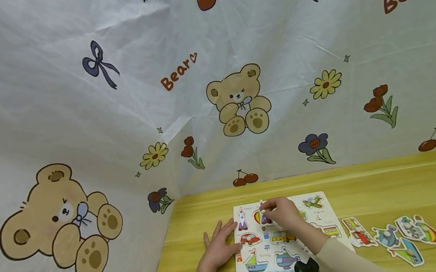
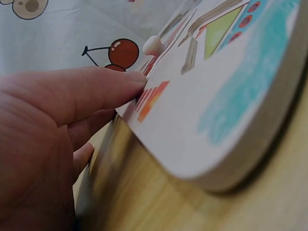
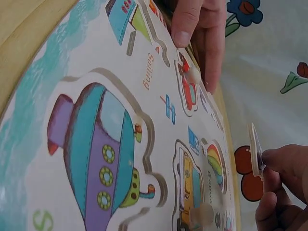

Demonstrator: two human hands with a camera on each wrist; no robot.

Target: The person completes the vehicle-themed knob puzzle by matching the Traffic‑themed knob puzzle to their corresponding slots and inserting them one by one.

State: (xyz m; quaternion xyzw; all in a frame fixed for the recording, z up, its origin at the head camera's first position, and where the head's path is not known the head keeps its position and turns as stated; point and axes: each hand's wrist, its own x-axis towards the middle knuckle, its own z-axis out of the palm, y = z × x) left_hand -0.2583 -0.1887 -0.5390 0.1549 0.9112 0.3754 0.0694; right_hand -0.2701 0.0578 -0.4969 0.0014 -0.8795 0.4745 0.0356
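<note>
A white wooden peg puzzle board (image 1: 329, 213) with pictures of vehicles lies on the table. My right hand (image 1: 285, 213) pinches a purple-and-white rocket puzzle piece (image 1: 264, 218) over the board's upper part, overlapping the hot-air balloon picture. Side-on in the right wrist view, the same piece (image 3: 255, 149) stands up from the board between thumb and fingers. My left hand (image 1: 220, 246) lies at the board's left edge, fingers spread and thumb near the red car piece (image 1: 250, 239). That car and the yellow bus piece (image 3: 187, 185) sit in their recesses, knobs up. The submarine recess (image 3: 98, 144) shows its printed picture.
Right of the board lie several loose pieces: a red one (image 1: 359, 232), a blue one (image 1: 385, 237), a sailboat (image 1: 409, 252) and an overlapping group with a rainbow balloon (image 1: 428, 233). Behind the wooden table (image 1: 380, 186) hangs a bear-print cloth (image 1: 273, 51).
</note>
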